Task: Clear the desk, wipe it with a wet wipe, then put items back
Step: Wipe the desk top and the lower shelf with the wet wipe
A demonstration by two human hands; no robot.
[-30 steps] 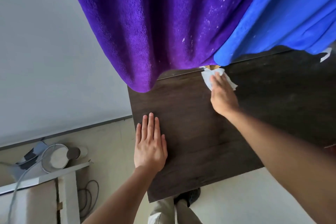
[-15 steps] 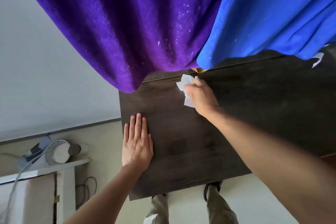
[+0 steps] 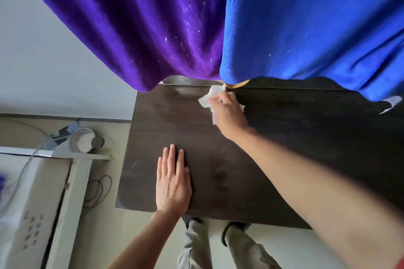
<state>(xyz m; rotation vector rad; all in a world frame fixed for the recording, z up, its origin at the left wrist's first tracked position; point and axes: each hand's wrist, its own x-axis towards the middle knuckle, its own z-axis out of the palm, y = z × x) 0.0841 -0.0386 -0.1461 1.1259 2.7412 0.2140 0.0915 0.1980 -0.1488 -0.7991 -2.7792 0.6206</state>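
Left hand point(image 3: 173, 183) flat and spread, palm down on the dark wood-grain desk point(image 3: 153, 129), near its front edge. Right hand point(image 3: 227, 112) presses a crumpled white wet wipe point(image 3: 204, 99) against the desk's far edge, beneath the hanging purple fleece cloth point(image 3: 140, 28) and blue cloth point(image 3: 306, 24).

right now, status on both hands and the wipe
Left hand flat, open on desk. Right hand pressing wet wipe at far edge. Purple cloth and blue cloth overhang there.

- I saw the right hand point(image 3: 227, 113) pressing a crumpled wet wipe point(image 3: 206, 98) onto the dark desk point(image 3: 295, 133) near its far edge.
- The left hand point(image 3: 173, 179) lay flat, fingers together, near the front edge.
- A purple towel point(image 3: 135, 24) and a blue towel point(image 3: 306, 19) hung above.
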